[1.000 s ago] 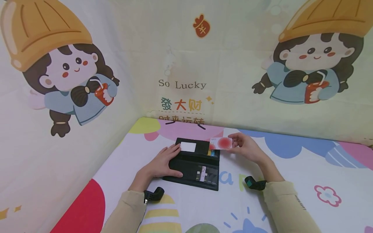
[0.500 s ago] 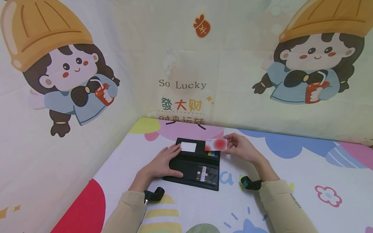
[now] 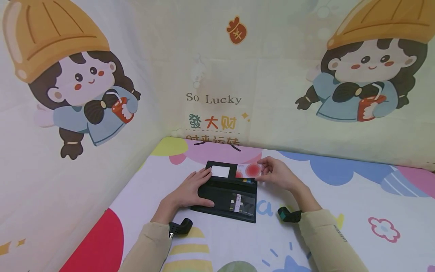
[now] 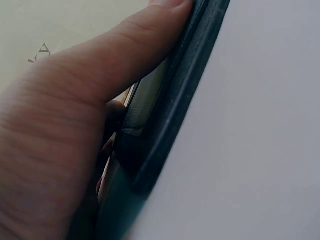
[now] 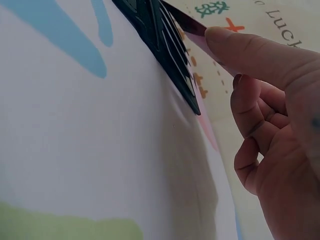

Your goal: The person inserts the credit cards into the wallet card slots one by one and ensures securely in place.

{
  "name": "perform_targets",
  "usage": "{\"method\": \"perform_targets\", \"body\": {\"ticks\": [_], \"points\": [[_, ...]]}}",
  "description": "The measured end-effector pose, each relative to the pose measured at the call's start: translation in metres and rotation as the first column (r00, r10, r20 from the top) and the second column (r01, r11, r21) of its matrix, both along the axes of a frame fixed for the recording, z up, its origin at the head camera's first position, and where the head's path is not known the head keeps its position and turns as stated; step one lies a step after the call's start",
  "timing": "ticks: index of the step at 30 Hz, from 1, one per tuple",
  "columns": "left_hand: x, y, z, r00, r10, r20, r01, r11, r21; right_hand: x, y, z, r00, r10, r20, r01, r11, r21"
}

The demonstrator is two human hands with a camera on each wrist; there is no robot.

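Observation:
A black wallet [image 3: 217,192] lies spread flat on the table, with a white window in its upper half and a dark card in a lower-half slot. My left hand [image 3: 187,192] rests on its left side, fingers extended over the upper half and thumb on the lower. In the left wrist view the thumb lies along the wallet's edge [image 4: 185,100]. My right hand [image 3: 278,175] pinches a white card with red circles [image 3: 249,170] by its right end. That card overlaps the upper right card slots. Seen from the right wrist, thumb and forefinger hold the card [image 5: 192,26] edge-on beside the layered slots.
Blue and yellow card edges [image 3: 249,180] show in the wallet just below the held card. A printed cloth [image 3: 234,241] covers the table. Behind it stands a pale backdrop [image 3: 275,113] with cartoon figures and lettering.
My right hand has carried the card left and slightly down, from the wallet's right edge to over its upper right slots. My left hand has stayed in place.

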State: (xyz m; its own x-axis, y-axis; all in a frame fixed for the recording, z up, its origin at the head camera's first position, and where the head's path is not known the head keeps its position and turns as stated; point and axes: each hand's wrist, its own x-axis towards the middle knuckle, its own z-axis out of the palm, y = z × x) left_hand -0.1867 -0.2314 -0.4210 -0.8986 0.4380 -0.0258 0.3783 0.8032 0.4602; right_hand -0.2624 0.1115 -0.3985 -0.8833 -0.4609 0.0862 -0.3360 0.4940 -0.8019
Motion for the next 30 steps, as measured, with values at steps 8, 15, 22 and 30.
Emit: {"method": "perform_targets", "body": {"ticks": [8, 15, 22, 30], "points": [[-0.0003, 0.0011, 0.0005, 1.000, -0.001, -0.001, 0.001, 1.000, 0.007, 0.0014, 0.0000, -0.0007, 1.000, -0.012, -0.009, 0.012, 1.000, 0.008], [0.0000, 0.0023, 0.0005, 1.000, 0.005, 0.001, -0.005, 1.000, 0.013, 0.0016, -0.0016, 0.0004, 1.000, -0.017, -0.002, 0.017, 0.999, 0.027], [0.0003, 0.0027, 0.0019, 1.000, 0.002, 0.002, -0.002, 1.000, 0.012, 0.0008, -0.0022, -0.0022, 1.000, 0.025, 0.007, -0.026, 0.999, 0.026], [0.0008, 0.0018, 0.0022, 1.000, 0.006, 0.007, -0.006, 1.000, 0.003, -0.0014, -0.0055, -0.0045, 0.999, 0.031, 0.022, -0.031, 0.999, 0.021]]}}
